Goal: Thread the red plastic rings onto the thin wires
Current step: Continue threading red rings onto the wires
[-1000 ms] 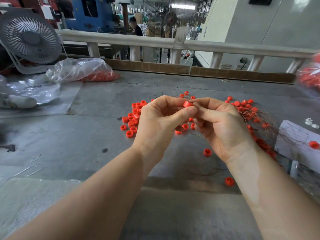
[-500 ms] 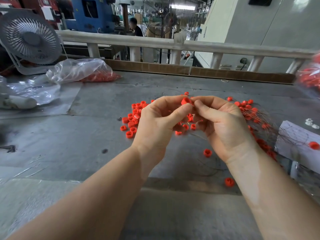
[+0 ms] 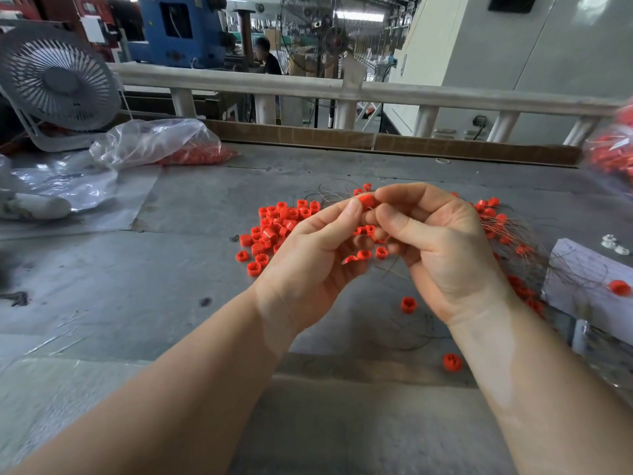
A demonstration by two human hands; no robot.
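Left hand (image 3: 308, 265) pinches a red ring (image 3: 365, 201), raised since a second ago above the ring pile (image 3: 277, 224); right hand (image 3: 442, 241) pinches a barely visible wire, threading apparently under way.

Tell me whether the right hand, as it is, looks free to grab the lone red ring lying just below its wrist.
Probably not yet: the right hand is pinching at the ring held with the left hand. Nothing covers the lone ring.
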